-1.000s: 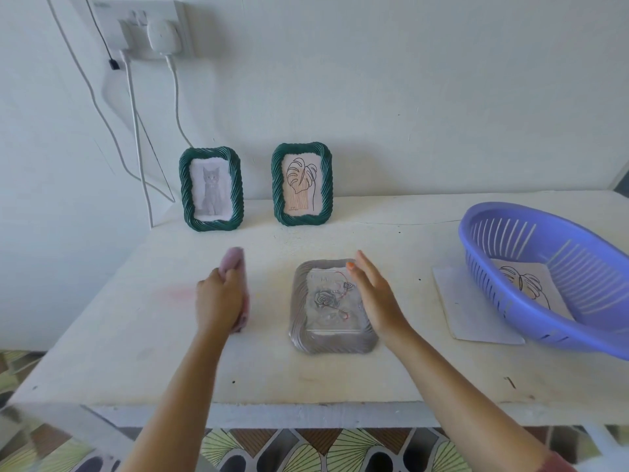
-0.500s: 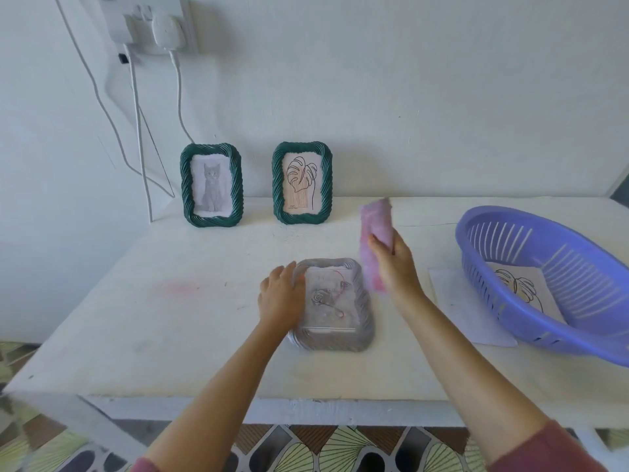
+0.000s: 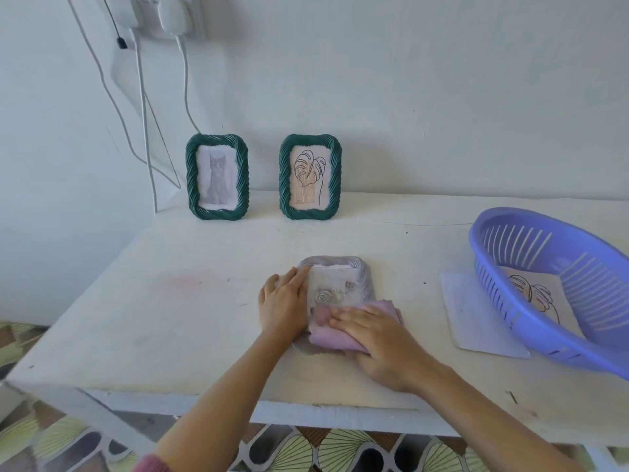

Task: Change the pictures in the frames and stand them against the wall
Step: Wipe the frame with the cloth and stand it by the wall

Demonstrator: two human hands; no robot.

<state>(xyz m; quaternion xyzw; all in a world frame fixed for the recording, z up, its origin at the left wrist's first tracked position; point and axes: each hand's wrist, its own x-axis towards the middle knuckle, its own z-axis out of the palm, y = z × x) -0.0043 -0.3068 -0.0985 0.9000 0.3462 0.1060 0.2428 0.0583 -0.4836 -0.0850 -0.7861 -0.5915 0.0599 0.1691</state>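
Observation:
A grey frame with a rose picture lies flat on the white table in front of me. My left hand rests on its left edge with straight fingers. My right hand presses a folded pink cloth flat onto the frame's near half. Two green frames stand against the wall: one with a cat picture, one with a leaf drawing.
A purple plastic basket at the right holds a leaf drawing and sits partly on a white sheet. Cables hang from a wall socket at the upper left. The table's front edge is near my forearms.
The cloth passed from my left hand to my right, which lowered it onto the grey frame. My left hand moved to the frame's left edge.

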